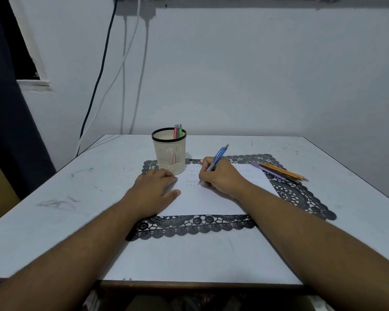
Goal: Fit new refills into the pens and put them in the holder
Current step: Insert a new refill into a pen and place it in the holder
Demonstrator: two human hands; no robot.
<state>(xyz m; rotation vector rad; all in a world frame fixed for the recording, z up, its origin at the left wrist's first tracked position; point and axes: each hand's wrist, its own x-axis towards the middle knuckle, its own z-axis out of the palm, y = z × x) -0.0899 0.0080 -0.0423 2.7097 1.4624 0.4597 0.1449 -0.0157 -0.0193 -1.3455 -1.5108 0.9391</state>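
Looks like a test scribble: right hand (220,176) grips the blue pen (217,158) tip-down on the paper (207,200), left hand (157,187) flat pinning it, holder (169,151) just behind with finished pens (177,131).

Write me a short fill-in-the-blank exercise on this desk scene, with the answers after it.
1. The right hand grips a ____ pen.
2. Its tip touches the sheet of ____.
3. The left hand rests flat beside the ____.
4. Loose pens lie on the ____ mat.

Answers: blue; paper; holder; black
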